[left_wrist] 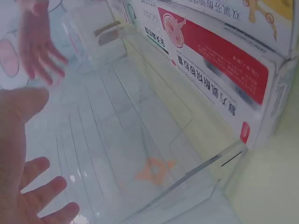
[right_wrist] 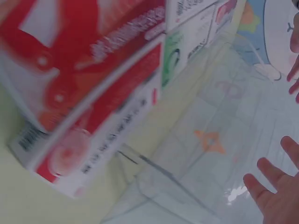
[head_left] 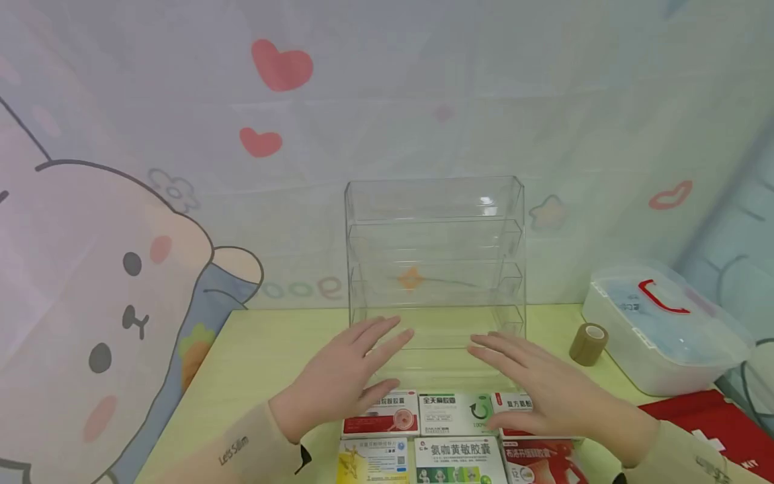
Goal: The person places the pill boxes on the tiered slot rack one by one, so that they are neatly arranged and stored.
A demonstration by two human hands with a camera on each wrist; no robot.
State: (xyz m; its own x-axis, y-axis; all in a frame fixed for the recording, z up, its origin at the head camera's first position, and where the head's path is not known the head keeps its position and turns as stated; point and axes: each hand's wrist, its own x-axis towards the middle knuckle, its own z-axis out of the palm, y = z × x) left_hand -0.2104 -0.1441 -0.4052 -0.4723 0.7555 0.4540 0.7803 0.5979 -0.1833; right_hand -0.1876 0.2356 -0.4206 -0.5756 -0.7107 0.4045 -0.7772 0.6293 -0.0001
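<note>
A clear tiered acrylic rack (head_left: 435, 242) stands upright at the back of the table. My left hand (head_left: 347, 373) hovers in front of its lower left part, fingers spread and holding nothing. On the other side, my right hand (head_left: 535, 383) reaches toward its lower right with fingers extended, also holding nothing. Medicine boxes lie in two rows below the hands: a green-and-white box (head_left: 453, 413) in the middle, a red-and-white box (left_wrist: 215, 60) on the left, and a red box (right_wrist: 84, 51) at the front right. My right hand partly covers the back right box (head_left: 512, 402).
Right of the rack are a brown tape roll (head_left: 588, 343) and a translucent lidded case (head_left: 665, 329) with a red handle. A red pouch (head_left: 707, 423) lies before the case. A printed cloth (head_left: 423, 101) hangs behind the table (head_left: 242, 376).
</note>
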